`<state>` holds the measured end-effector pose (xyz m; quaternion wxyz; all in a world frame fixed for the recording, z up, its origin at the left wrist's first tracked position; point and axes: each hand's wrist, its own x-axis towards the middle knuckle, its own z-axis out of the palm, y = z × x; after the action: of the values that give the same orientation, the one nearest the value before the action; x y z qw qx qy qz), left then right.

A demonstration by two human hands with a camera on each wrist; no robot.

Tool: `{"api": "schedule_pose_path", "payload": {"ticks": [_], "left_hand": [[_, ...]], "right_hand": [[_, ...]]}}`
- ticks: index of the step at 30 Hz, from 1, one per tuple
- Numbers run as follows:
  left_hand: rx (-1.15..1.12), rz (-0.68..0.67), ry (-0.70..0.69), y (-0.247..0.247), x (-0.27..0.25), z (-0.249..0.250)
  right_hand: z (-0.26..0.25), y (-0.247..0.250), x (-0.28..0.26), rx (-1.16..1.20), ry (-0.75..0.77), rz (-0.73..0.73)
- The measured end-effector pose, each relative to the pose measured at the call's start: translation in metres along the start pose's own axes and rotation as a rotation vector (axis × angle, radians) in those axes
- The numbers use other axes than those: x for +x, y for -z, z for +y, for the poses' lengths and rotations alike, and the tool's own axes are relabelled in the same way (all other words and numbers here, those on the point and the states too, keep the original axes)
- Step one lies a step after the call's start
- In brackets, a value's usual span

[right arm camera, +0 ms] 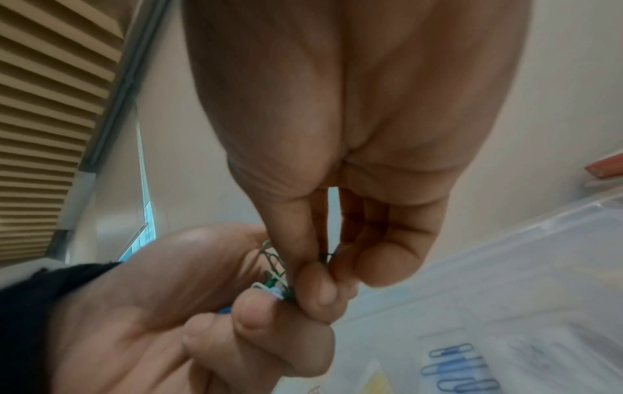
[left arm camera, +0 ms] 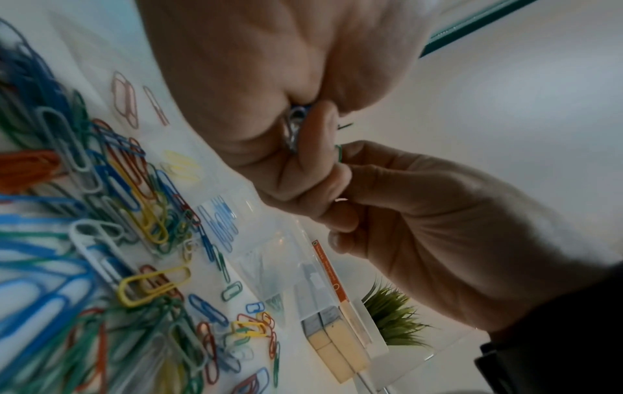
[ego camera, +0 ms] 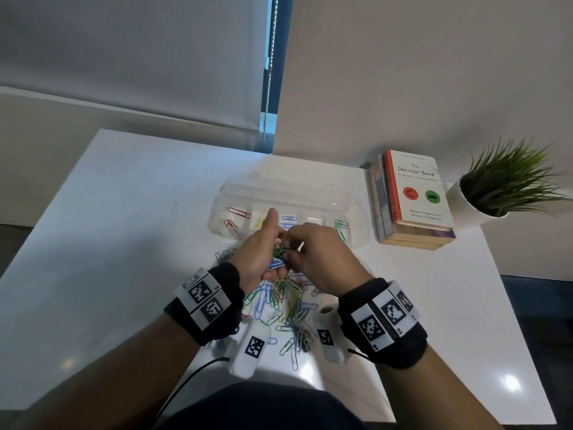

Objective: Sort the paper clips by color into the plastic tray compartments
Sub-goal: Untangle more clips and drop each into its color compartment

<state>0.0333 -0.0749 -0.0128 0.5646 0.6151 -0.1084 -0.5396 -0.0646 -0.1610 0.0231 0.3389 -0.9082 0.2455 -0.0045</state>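
Note:
Above a mixed pile of colored paper clips [ego camera: 285, 305], my two hands meet just in front of the clear plastic tray [ego camera: 356, 212]. My left hand [ego camera: 260, 259] curls round a small bunch of paper clips [ego camera: 279, 257], green, blue and white, with its thumb raised. My right hand [ego camera: 316, 256] pinches a green clip [right arm camera: 274, 269] at the edge of that bunch between thumb and forefinger. In the left wrist view the green clip [left arm camera: 339, 153] shows at the right hand's fingertips. The tray holds red clips [ego camera: 238, 212], yellow clips [ego camera: 259, 223], blue clips [ego camera: 288, 218] and green clips [ego camera: 341, 226] in separate compartments.
A stack of books [ego camera: 412, 197] lies to the right of the tray, and a potted plant [ego camera: 502, 184] stands beyond it near the table's right edge. The wall and a window blind are behind the white table [ego camera: 124, 212].

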Motion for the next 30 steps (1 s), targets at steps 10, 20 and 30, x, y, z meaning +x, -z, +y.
{"api": "schedule_pose_path", "payload": {"ticks": [10, 20, 30], "left_hand": [[0.009, -0.023, 0.01, -0.008, -0.003, 0.01], [-0.088, -0.137, 0.043, -0.002, 0.005, 0.011], [-0.132, -0.112, 0.022, -0.001, 0.011, 0.004]], "right_hand": [[0.009, 0.005, -0.003, 0.07, 0.015, -0.034], [0.03, 0.015, -0.005, 0.648, -0.168, 0.043], [0.075, 0.045, 0.012, 0.179, -0.4, 0.376]]}}
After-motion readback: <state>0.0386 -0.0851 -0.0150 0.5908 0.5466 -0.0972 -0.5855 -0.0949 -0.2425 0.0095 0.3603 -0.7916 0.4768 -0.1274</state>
